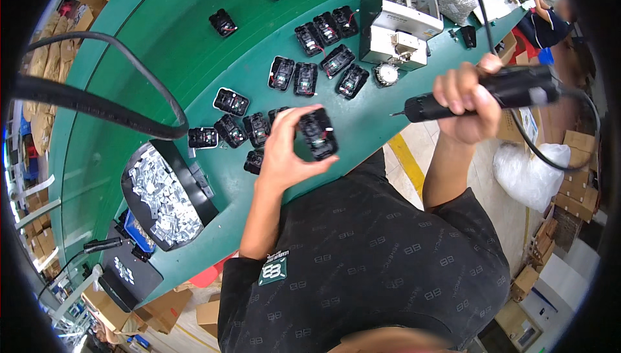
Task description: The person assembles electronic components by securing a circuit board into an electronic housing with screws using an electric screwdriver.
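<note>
The left hand (283,155) grasps a black housing (317,134) by its opposite ends, with the fingers at the far end and the thumb at the near end. The housing sits between the fingertips, clear of the palm, near further housings (305,79) on the green table (365,112). The right hand (467,104) is wrapped around a black power screwdriver (517,88); its bit points left, apart from the held housing.

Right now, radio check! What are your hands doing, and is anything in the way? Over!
Left grip holding black case. Right grip on driver, bit apart from case. Nothing seen between them; other cases on table.
</note>
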A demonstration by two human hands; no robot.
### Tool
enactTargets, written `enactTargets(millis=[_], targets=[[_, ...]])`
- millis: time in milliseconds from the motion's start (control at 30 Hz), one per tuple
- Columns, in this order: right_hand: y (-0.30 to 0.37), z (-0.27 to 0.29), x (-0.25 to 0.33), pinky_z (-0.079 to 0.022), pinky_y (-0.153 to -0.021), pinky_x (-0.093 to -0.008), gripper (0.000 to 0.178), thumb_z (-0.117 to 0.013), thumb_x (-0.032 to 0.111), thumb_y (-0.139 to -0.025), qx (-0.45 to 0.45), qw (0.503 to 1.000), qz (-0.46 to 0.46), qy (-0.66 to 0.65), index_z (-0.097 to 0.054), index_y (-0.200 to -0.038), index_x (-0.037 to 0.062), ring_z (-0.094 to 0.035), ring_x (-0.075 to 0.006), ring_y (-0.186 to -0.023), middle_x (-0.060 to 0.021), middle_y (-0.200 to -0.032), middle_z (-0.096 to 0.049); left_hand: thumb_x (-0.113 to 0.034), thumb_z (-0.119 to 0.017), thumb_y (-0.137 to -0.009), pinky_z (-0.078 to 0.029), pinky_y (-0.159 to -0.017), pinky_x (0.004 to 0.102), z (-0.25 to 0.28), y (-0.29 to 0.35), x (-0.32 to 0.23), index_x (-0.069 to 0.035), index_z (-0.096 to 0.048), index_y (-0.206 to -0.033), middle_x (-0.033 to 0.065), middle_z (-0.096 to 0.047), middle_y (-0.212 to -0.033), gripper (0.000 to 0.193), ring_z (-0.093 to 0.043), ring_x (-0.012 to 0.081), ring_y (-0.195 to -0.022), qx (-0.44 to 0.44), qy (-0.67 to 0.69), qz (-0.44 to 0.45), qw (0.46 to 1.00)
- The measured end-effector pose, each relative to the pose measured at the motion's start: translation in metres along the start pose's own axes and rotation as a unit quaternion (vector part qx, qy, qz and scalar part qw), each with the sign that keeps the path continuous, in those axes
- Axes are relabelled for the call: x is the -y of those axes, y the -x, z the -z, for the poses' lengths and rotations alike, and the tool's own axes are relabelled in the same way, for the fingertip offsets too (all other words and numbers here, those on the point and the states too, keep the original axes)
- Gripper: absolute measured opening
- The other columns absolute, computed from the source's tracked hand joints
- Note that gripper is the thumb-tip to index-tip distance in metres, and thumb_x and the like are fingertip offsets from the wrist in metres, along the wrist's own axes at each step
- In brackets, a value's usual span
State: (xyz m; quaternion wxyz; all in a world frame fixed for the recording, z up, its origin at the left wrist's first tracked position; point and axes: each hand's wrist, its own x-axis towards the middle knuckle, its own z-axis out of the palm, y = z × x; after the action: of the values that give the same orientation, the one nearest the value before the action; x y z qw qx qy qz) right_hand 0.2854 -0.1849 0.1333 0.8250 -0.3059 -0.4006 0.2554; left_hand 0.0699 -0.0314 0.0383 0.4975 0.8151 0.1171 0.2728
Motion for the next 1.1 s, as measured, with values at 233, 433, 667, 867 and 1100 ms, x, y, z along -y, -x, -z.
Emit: enactTargets(millis=[233,433,667,867,1100], targets=[[-0.009,-0.058,0.000,-0.041,-0.053,-0.0248,0.030,-0.056,0.013,-0.084,0.114,0.993,0.005,-0.025,-0.044,-0.111,0.0157,-0.048,-0.0073,-0.054,0.0056,-0.064,-0.044,-0.028,-0.089,-0.050,-0.051,-0.085,0.0352,-0.019,-0.005,-0.014,-0.001,-0.050,-0.117,0.0130,-0.063,-0.111,0.082,-0.064,0.0261,-0.097,-0.013,-0.053,-0.109,0.993],[0.007,-0.074,-0.032,-0.040,-0.052,-0.0278,0.029,-0.059,0.011,-0.082,0.077,0.994,-0.080,-0.006,-0.039,-0.103,0.0146,-0.044,-0.0113,-0.050,0.0028,-0.062,-0.042,-0.024,-0.088,-0.051,-0.049,-0.087,0.0367,-0.017,-0.003,-0.012,-0.001,-0.048,-0.121,0.0118,-0.060,-0.115,0.084,-0.061,0.0292,-0.100,-0.006,-0.045,-0.088,0.995],[0.009,-0.074,-0.039,-0.040,-0.053,-0.0288,0.031,-0.061,0.011,-0.082,0.063,0.993,-0.097,0.016,-0.038,-0.102,0.0145,-0.043,-0.0119,-0.050,0.0015,-0.063,-0.043,-0.024,-0.088,-0.052,-0.048,-0.086,0.0373,-0.016,-0.007,-0.013,0.000,-0.047,-0.123,0.0118,-0.059,-0.117,0.085,-0.061,0.0296,-0.100,-0.016,-0.034,-0.093,0.995],[0.008,-0.073,-0.042,-0.041,-0.053,-0.0286,0.031,-0.061,0.008,-0.082,0.057,0.993,-0.105,0.011,-0.038,-0.101,0.0128,-0.044,-0.0119,-0.051,0.0007,-0.064,-0.044,-0.023,-0.088,-0.051,-0.049,-0.084,0.0372,-0.015,-0.007,-0.015,0.001,-0.048,-0.122,0.0122,-0.060,-0.113,0.085,-0.062,0.0298,-0.097,-0.026,-0.036,-0.097,0.994],[0.011,-0.069,-0.048,-0.041,-0.053,-0.0290,0.029,-0.062,0.004,-0.080,0.106,0.989,-0.100,0.002,-0.037,-0.092,0.0126,-0.046,-0.0130,-0.052,-0.0007,-0.064,-0.044,-0.022,-0.087,-0.051,-0.050,-0.081,0.0358,-0.011,-0.009,-0.020,0.000,-0.052,-0.117,0.0121,-0.062,-0.106,0.078,-0.063,0.0285,-0.093,-0.005,-0.064,-0.100,0.993]])
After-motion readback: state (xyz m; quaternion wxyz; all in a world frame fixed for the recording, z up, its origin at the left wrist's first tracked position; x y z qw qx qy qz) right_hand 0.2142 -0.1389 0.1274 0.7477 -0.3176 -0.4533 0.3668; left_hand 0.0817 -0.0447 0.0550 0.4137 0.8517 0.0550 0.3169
